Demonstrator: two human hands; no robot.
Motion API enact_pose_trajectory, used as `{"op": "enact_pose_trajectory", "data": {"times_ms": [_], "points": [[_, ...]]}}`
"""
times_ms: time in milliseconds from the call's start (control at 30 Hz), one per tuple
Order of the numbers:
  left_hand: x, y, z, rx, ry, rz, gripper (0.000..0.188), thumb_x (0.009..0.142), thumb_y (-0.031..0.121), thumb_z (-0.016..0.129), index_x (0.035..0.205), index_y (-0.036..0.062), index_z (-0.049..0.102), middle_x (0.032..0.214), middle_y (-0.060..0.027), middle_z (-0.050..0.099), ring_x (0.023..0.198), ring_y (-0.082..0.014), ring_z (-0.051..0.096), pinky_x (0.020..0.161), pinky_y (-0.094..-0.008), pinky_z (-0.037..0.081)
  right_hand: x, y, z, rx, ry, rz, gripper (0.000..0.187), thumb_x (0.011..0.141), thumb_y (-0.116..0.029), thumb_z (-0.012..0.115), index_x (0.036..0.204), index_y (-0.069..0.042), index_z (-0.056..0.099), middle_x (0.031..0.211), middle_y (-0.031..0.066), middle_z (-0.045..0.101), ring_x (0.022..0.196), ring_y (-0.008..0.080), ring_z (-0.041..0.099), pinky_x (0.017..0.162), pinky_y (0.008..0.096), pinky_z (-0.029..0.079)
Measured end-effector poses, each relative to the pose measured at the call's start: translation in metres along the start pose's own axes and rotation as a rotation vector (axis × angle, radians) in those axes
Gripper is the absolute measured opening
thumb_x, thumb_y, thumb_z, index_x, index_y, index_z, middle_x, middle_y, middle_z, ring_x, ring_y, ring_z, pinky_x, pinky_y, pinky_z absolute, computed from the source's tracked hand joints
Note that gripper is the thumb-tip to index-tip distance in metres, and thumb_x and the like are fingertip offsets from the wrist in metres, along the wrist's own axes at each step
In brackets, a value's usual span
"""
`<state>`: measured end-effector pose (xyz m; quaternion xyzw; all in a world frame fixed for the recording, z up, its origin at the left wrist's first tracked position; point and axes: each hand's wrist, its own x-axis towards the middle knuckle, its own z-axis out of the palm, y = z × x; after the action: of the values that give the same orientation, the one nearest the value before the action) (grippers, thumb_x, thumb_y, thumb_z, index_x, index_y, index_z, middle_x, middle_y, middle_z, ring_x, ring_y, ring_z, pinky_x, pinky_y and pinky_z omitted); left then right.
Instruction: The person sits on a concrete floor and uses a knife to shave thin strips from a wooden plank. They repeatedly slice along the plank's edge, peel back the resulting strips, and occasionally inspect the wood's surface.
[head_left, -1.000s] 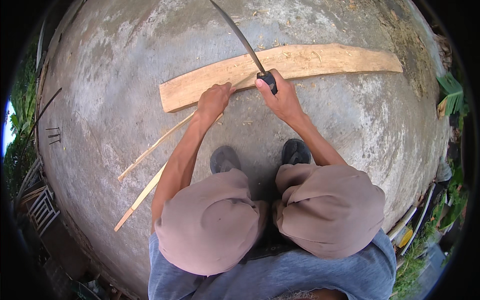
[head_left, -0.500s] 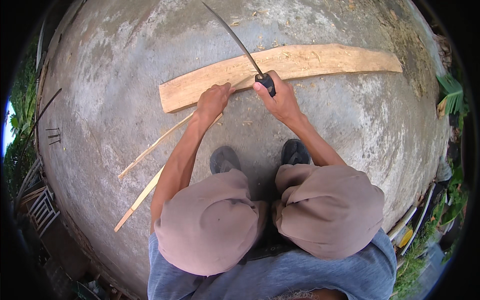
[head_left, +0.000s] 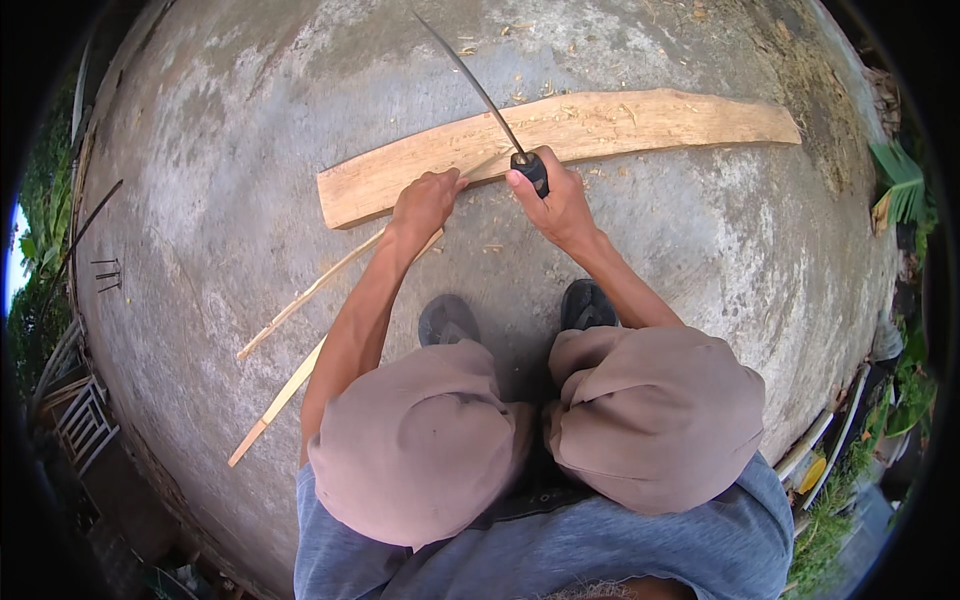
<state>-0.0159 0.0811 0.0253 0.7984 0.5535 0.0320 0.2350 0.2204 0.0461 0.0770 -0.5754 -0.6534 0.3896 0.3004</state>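
Grey concrete floor (head_left: 740, 260) fills most of the frame here, patchy and pale in spots. Next biggest: the brownish trousers (head_left: 660, 425), both knees bent up at lower centre, with a blue-grey shirt (head_left: 570, 545) along the bottom edge. Then there's the plank (head_left: 690, 121), a long light-wood piece lying flat on the floor across the upper middle, its left end a bit lower in the frame than its right.

Two thin strips of wood come after that, at left of centre: the upper one (head_left: 305, 297) and the lower one (head_left: 274, 410), which runs behind the left forearm. The knife (head_left: 503, 121) is long and dark-bladed, pointing to the top of the frame. The right hand (head_left: 563, 210) has its grip wrapped round the black handle. Left hand (head_left: 424, 207) has a narrow grip, pinching a thin strip at the plank's near edge; can't tell which of the two it is. Dark footwear (head_left: 448, 320) sits at centre. Tiniest stuff: shavings (head_left: 628, 112) on the plank.
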Motion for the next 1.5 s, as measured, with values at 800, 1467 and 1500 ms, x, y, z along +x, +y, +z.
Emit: {"op": "enact_pose_trajectory", "data": {"times_ms": [800, 1467, 1500], "points": [[-0.002, -0.005, 0.011, 0.036, 0.063, 0.019, 0.037, 0.108, 0.037, 0.054, 0.109, 0.0018, 0.065, 0.089, -0.0274, 0.070, 0.090, -0.0469, 0.068, 0.077, -0.0554, 0.054, 0.004, 0.027, -0.001, 0.051, -0.098, 0.158, 0.061, 0.101, -0.056, 0.061, 0.104, 0.006, 0.065, 0.073, 0.0177, 0.065, 0.072, 0.0272, 0.070, 0.065, 0.0399, 0.052], [0.001, -0.009, 0.017, 0.085, 0.101, 0.074, 0.037, 0.109, 0.038, 0.052, 0.104, 0.0022, 0.062, 0.082, -0.0255, 0.069, 0.086, -0.0458, 0.069, 0.073, -0.0559, 0.055, -0.006, 0.043, 0.018, -0.057, 0.084, -0.074, 0.058, 0.102, -0.053, 0.062, 0.109, 0.005, 0.064, 0.078, 0.0251, 0.071, 0.073, 0.0456, 0.071, 0.067, 0.0499, 0.054], [0.002, -0.007, 0.016, 0.077, 0.088, 0.062, 0.037, 0.109, 0.038, 0.052, 0.104, 0.0021, 0.062, 0.083, -0.0256, 0.069, 0.086, -0.0459, 0.069, 0.073, -0.0559, 0.055, -0.005, 0.060, 0.024, -0.086, 0.083, -0.060, 0.057, 0.102, -0.052, 0.062, 0.107, 0.004, 0.064, 0.078, 0.0252, 0.070, 0.073, 0.0457, 0.071, 0.066, 0.0498, 0.054]]}}
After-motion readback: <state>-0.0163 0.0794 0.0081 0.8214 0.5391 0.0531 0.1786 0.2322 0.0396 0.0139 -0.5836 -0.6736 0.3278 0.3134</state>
